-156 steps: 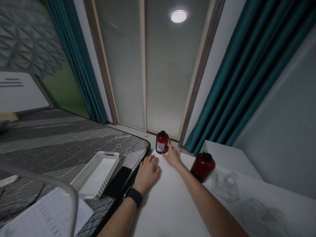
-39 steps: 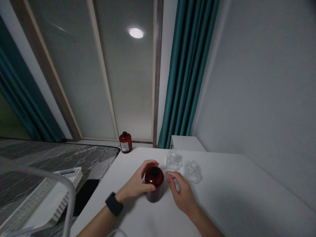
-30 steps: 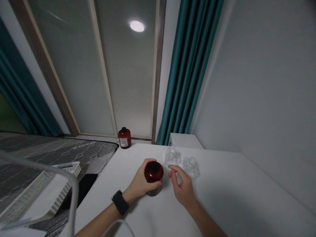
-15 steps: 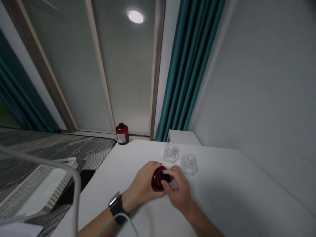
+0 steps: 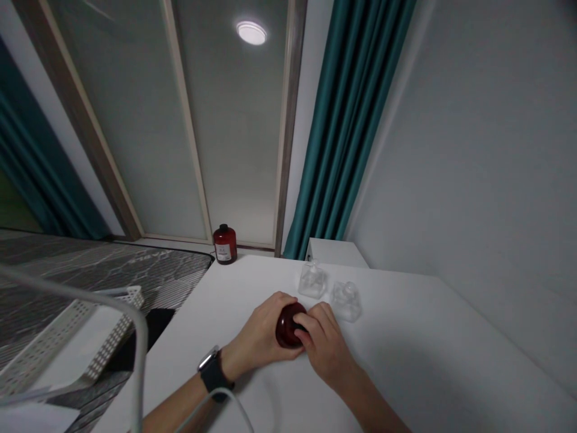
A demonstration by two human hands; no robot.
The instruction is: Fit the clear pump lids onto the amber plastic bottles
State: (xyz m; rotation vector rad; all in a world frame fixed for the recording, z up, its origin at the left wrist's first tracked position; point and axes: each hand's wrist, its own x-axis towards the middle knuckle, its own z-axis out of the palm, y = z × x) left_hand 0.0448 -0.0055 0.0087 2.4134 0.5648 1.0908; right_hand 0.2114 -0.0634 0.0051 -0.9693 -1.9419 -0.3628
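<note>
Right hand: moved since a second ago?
Yes: the right hand has moved left, judged against the teal curtain, to the top of the held red bottle.

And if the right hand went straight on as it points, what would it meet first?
The black cap of the red bottle in the left hand; the right hand partly hides and seems to grip it.

Teal curtain nr. gray wall.
</note>
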